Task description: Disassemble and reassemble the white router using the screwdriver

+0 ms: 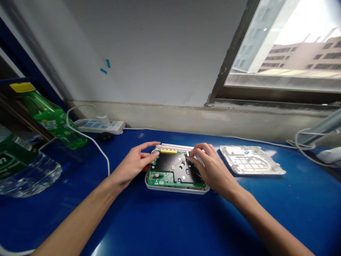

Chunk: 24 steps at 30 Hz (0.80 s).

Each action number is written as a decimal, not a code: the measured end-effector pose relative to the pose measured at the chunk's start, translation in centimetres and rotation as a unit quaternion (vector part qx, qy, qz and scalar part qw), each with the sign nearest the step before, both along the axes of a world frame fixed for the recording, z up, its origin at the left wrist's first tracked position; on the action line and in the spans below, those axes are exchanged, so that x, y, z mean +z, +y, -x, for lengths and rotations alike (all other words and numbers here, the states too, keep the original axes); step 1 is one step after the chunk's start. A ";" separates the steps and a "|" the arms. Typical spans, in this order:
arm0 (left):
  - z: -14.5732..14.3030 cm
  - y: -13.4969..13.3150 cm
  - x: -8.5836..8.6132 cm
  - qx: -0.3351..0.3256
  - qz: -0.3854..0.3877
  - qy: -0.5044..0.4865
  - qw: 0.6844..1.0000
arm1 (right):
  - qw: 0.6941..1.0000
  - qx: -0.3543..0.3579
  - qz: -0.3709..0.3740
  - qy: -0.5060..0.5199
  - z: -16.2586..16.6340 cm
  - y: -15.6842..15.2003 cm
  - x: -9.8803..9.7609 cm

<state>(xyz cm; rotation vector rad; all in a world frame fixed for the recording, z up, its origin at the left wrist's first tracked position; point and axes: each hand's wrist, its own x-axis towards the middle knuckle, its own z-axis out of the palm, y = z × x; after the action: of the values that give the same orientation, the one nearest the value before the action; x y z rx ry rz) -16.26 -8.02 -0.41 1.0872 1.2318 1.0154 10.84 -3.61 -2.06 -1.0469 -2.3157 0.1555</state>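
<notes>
An opened router [177, 190] lies in its white lower casing on the blue table, its inside facing up. Its green circuit board [167, 180] carries a black metal plate [166, 161] and a yellow port block [168, 151]. A thin wire [169, 173] crosses the lower left of the plate. My left hand [137, 160] grips the router's upper left corner, thumb on the board's edge and fingers around the casing. At the board's upper right, my right hand [206, 161] has thumb and fingers pinched together. What lies between those fingertips is too small to make out.
To the right lies a white casing cover [252, 160]. A power strip [99, 126] with a plugged-in charger and a small black object [105, 136] are at the back left. A green bottle [53, 119] and a large clear bottle [26, 170] stand left. White cables [102, 154] cross the table.
</notes>
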 end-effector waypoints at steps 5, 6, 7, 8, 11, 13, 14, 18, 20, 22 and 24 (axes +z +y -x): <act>0.0 -0.2 0.2 -0.004 -0.023 0.065 0.998 | 0.999 0.018 0.022 0.025 -0.3 0.0 0.1; 0.0 -0.2 0.4 0.001 -0.026 0.077 0.997 | 0.999 0.021 0.025 0.029 -0.4 0.0 0.1; 0.1 -0.2 0.5 0.007 -0.030 0.087 0.996 | 0.999 0.024 0.030 0.032 -0.4 0.0 0.1; 0.2 -0.2 0.7 0.016 -0.032 0.094 0.995 | 0.998 0.028 0.035 0.036 -0.5 0.0 0.2; 0.5 -0.1 1.2 0.052 -0.035 0.111 0.992 | 0.997 0.037 0.055 0.047 -0.5 -0.1 0.2; 0.8 0.0 1.2 0.076 -0.048 0.131 0.987 | 0.996 0.040 0.064 0.053 -0.6 -0.2 0.2; 0.9 0.1 1.1 0.085 -0.061 0.146 0.984 | 0.996 0.040 0.066 0.054 -0.6 -0.2 0.2; 1.2 0.3 0.6 0.098 -0.117 0.213 0.965 | 0.998 0.034 0.041 0.034 -0.8 -0.2 0.0; 1.4 0.4 0.3 0.101 -0.135 0.235 0.957 | 0.999 0.028 0.030 0.024 -0.8 -0.2 -0.1; 1.6 0.6 0.0 0.097 -0.144 0.250 0.953 | 0.999 0.015 0.034 0.023 -0.8 -0.2 -0.3; 1.7 0.7 -0.2 0.075 -0.145 0.250 0.954 | 0.999 0.001 0.040 0.023 -0.8 -0.2 -0.4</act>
<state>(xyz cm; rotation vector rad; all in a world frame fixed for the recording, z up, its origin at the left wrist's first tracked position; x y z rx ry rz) -17.94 -7.32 -0.61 1.5639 1.6227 1.0963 11.64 -3.86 -2.42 -1.0686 -2.2862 0.2716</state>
